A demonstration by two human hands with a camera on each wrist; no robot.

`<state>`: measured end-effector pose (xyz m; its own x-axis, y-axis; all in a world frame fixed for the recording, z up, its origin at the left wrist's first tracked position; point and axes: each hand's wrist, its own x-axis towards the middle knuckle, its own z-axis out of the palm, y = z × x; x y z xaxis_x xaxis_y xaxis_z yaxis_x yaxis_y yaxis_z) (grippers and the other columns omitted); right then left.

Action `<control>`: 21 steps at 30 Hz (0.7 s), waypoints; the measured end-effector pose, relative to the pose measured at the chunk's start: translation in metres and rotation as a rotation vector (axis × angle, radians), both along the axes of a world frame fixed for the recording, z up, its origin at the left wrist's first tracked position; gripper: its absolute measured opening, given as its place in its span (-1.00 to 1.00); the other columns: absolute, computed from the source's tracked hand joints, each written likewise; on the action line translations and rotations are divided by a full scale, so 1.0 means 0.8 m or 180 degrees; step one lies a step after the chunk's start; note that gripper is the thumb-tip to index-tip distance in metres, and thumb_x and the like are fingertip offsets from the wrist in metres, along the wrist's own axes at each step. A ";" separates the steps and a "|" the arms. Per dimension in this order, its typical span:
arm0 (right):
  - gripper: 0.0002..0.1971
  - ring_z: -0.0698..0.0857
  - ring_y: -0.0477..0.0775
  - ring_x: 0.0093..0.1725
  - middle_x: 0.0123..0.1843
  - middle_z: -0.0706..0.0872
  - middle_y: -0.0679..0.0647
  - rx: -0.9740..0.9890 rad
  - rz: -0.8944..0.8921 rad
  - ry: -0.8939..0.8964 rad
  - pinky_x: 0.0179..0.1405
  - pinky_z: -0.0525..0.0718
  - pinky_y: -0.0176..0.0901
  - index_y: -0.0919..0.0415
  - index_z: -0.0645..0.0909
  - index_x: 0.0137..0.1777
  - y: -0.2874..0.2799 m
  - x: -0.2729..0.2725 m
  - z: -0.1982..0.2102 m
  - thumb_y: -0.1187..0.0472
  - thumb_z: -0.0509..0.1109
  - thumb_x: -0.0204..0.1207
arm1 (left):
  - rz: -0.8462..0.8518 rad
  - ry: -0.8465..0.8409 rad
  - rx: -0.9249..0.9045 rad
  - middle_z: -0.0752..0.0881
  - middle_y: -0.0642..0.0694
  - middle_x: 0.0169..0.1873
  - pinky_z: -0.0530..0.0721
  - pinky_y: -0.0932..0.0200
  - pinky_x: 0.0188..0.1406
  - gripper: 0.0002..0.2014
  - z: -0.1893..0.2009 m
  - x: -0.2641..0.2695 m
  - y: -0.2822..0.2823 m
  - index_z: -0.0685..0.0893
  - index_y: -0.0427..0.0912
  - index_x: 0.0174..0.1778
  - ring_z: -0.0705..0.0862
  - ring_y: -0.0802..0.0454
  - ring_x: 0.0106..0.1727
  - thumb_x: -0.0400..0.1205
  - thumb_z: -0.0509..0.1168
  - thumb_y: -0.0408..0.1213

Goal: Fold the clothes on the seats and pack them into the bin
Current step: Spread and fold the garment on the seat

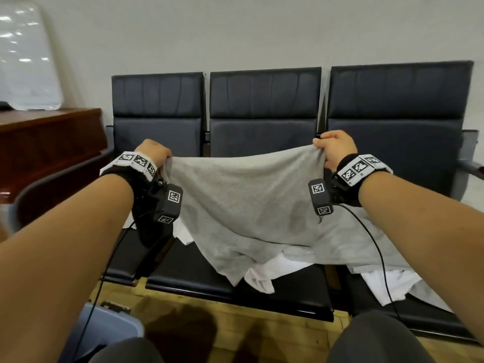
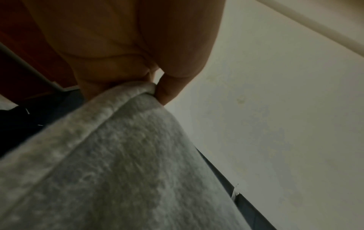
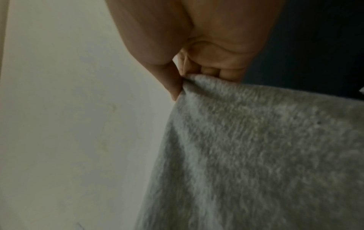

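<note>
The left hand pinches one top corner of the grey shirt, thumb and curled fingers clamped on a rolled hem, as the left wrist view shows. The right hand pinches the other corner the same way, thumb against bent fingers with cloth bunched between them. Between the two hands the shirt's top edge hangs in a shallow sag, lifted in front of the middle seat of a row of three dark padded seats; its lower part trails down onto the seat cushions.

Under the shirt, on the middle seat and on the seat right of it, lies a white garment (crumpled, partly covered by the grey one).

No brand or readable writing shows anywhere; the only markings are black-and-white square code tags on the wristbands and on the small black cameras strapped under each wrist, from which thin black cables run back.

Left of and below the seats, a blue-grey bin stands on the yellowish wooden floor. Left of the seats is a reddish-brown wooden cabinet. Behind the seats is a plain pale wall.
</note>
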<state>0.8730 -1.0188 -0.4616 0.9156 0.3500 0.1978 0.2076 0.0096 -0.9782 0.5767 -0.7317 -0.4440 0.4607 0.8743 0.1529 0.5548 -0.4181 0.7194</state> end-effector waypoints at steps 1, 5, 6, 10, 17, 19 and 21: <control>-0.83 0.74 0.14 0.04 0.09 0.75 0.12 0.0152 0.0043 0.0038 -0.13 0.72 -0.02 0.08 0.70 0.04 -0.003 0.002 0.004 0.28 0.49 0.47 | 0.0055 -0.0415 -0.0145 0.72 -0.33 0.13 0.71 -0.24 0.15 -0.71 0.000 -0.002 0.009 0.68 -0.10 0.08 0.73 -0.30 0.08 0.44 0.42 -0.26; -0.82 0.71 0.14 0.09 0.01 0.77 0.13 0.0421 0.0445 0.0185 0.06 0.72 0.02 0.22 0.77 0.04 -0.019 0.001 0.027 0.37 0.34 0.59 | -0.0187 -0.0994 -0.0084 0.71 -0.17 -0.18 0.68 -0.07 -0.01 -0.89 0.019 -0.011 -0.002 0.64 0.00 -0.19 0.64 -0.12 -0.17 0.63 0.32 -0.29; -0.82 0.71 0.14 0.08 -0.02 0.76 0.14 0.0474 0.0475 0.0144 0.05 0.72 0.01 0.26 0.76 0.05 -0.022 0.000 0.033 0.37 0.33 0.60 | -0.0356 -0.1168 -0.0124 0.73 -0.11 -0.24 0.66 -0.02 0.02 -0.88 0.028 -0.012 -0.010 0.67 -0.02 -0.17 0.64 -0.09 -0.13 0.65 0.30 -0.32; -0.81 0.73 0.15 0.06 -0.05 0.75 0.14 0.0515 0.0343 -0.0407 0.06 0.76 -0.01 0.29 0.74 0.12 -0.032 0.002 0.067 0.39 0.33 0.61 | -0.0841 -0.1258 0.0040 0.80 -0.03 -0.19 0.67 0.11 0.14 -0.81 0.085 -0.012 -0.021 0.73 -0.04 0.03 0.70 -0.08 -0.02 0.57 0.41 -0.39; -0.86 0.75 0.25 0.09 0.05 0.77 0.26 -0.0266 0.0296 -0.0770 0.13 0.77 0.15 0.21 0.78 0.01 -0.052 0.016 0.079 0.32 0.46 0.49 | -0.0383 0.0063 0.1088 0.73 -0.18 0.05 0.63 0.09 0.11 -0.76 0.106 -0.010 -0.037 0.75 -0.10 0.20 0.68 -0.20 0.07 0.68 0.25 -0.30; -0.84 0.74 0.24 0.05 0.04 0.76 0.31 -0.0454 0.0338 -0.0816 0.08 0.78 0.10 0.34 0.74 0.09 -0.058 0.014 0.072 0.38 0.44 0.53 | -0.0446 -0.0104 0.0726 0.70 -0.23 -0.12 0.74 -0.09 -0.02 -0.81 0.090 -0.011 -0.035 0.74 -0.06 0.15 0.65 -0.20 -0.14 0.68 0.28 -0.27; -0.83 0.71 0.22 0.02 0.03 0.74 0.34 -0.0519 0.0366 -0.0861 0.07 0.77 0.11 0.39 0.73 0.10 -0.064 0.012 0.067 0.40 0.44 0.54 | -0.0349 -0.0396 0.0424 0.66 -0.20 -0.32 0.73 -0.13 -0.16 -0.86 0.077 -0.010 -0.025 0.74 0.03 0.05 0.59 -0.15 -0.29 0.62 0.37 -0.27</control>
